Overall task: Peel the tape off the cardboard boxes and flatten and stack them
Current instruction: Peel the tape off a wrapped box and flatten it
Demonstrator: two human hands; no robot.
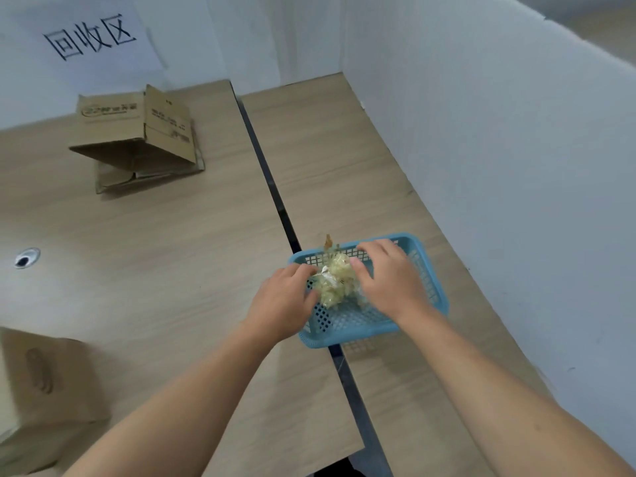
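A crumpled wad of peeled yellowish tape (333,282) sits in a blue plastic mesh basket (347,327) that straddles the gap between two tables. My left hand (284,302) grips the wad from the left with curled fingers. From the right, my right hand (390,280) holds it, thumb against the wad and fingers arched over it. At the back left, a partly folded cardboard box (134,132) lies on top of a flattened one (151,175). A whole brown box (41,383) stands at the lower left edge.
Two wood-grain tables meet at a dark gap (272,180). A round cable hole (25,258) is in the left table. White partition walls (499,149) close the back and right sides. A paper sign (91,37) hangs on the back wall.
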